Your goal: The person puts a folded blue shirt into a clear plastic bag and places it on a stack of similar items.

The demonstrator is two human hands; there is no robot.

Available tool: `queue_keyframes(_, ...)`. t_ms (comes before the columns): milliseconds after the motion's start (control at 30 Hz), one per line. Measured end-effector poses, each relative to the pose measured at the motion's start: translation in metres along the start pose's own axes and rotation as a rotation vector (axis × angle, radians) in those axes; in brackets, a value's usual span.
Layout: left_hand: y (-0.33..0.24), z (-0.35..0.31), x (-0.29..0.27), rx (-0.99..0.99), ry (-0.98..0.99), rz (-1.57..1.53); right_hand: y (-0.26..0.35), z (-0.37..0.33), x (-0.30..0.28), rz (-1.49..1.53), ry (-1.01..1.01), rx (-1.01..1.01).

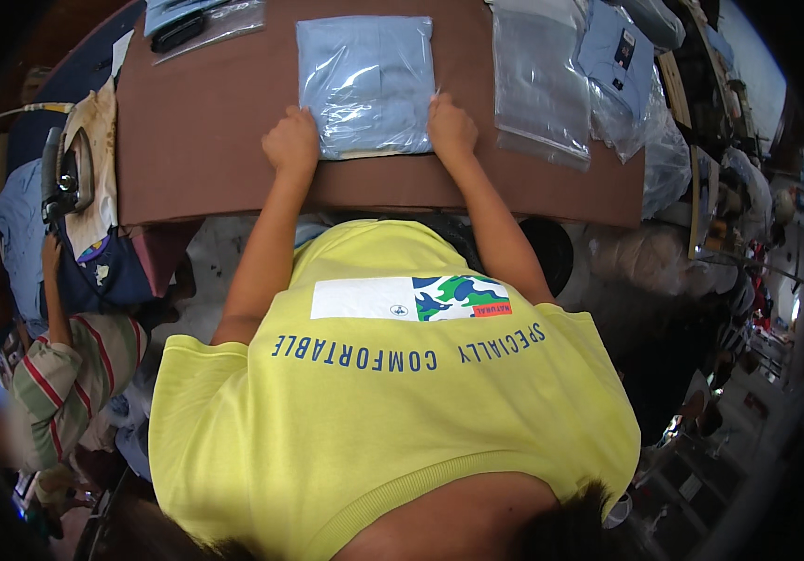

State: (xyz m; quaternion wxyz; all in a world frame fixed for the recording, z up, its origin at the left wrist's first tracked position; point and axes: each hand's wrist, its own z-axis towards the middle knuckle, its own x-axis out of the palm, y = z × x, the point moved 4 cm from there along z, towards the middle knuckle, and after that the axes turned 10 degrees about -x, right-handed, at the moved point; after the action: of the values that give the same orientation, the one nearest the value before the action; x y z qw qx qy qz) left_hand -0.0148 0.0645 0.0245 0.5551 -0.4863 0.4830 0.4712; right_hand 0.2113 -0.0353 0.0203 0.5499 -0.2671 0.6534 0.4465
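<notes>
Where the head view looks down on the brown, cloth-covered worktop (pixel 205 131), a flat, squarish, light-blue folded garment in glossy transparent film (pixel 364 84) lies near the far edge of the picture, centred before the wearer. The left hand (pixel 291 143), fingers curled, appears to grip its left side near the lower corner; the right hand (pixel 452 125) appears to pinch the opposite side slightly higher. The packet is probably light and soft, bending under its own weight, with a slippery surface; the film may crease or tear if pulled sharply. A hold at both sides, taking fabric together with film, should keep the folds square. A pale strip shows along its lower edge, of a material that cannot be told.

To the right, near the right hand, a stack of flat, transparent plastic bags (pixel 537 89) is the closest likely obstruction; beyond it lies a light-blue folded shirt with a black tag (pixel 615 70). At upper left rests a small black object (pixel 179 34) on another packet. Well apart at left, a dark metal iron (pixel 72 173) stands against a scorched cream cloth (pixel 101 154), near a co-worker's arm (pixel 56 290).
</notes>
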Motion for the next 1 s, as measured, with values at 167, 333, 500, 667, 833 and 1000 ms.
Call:
queue_keyframes(167,0.016,0.008,0.004,0.083,-0.290,0.035,0.003,0.004,0.002,-0.055,-0.009,-0.027)
queue_keyframes(333,0.031,0.009,-0.020,-0.057,-0.411,-0.537,0.001,0.008,0.004,-0.107,0.049,-0.009)
queue_keyframes(500,0.015,0.026,-0.007,-0.046,0.083,-0.724,0.003,0.011,0.005,-0.095,0.057,-0.021)
queue_keyframes(667,0.010,0.030,-0.004,-0.106,0.191,-0.744,0.004,0.008,0.000,-0.101,0.024,-0.030)
queue_keyframes(833,0.010,0.030,0.007,-0.159,0.169,-0.823,0.004,0.007,0.003,-0.099,-0.003,-0.047)
queue_keyframes(1000,0.010,0.028,-0.003,-0.117,0.100,-0.921,0.000,0.007,0.008,-0.102,-0.027,-0.037)
